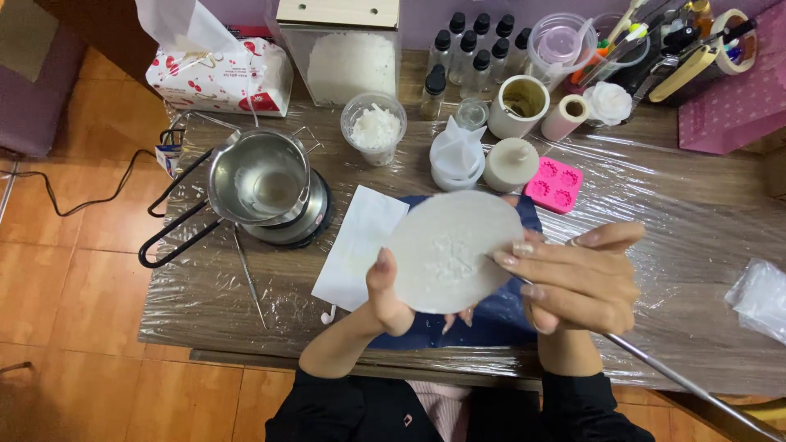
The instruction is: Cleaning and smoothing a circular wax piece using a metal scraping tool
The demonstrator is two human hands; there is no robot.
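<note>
My left hand (389, 299) holds up a round white disc (450, 250) by its lower left edge, thumb on its face. The disc has a raised pattern at its centre. My right hand (577, 278) grips a thin metal rod (679, 378) that runs down to the lower right, its tip at the disc's right side. Both hands hover over a dark blue mat (491, 319) on the plastic-wrapped wooden table (688, 221).
A steel melting pot (258, 176) sits on a small hot plate at left. A white sheet (360, 245), pink silicone mould (554, 184), cup of wax flakes (375, 127), dropper bottles (475, 53), tissue box (217, 74) and pots of tools (655, 41) surround the mat.
</note>
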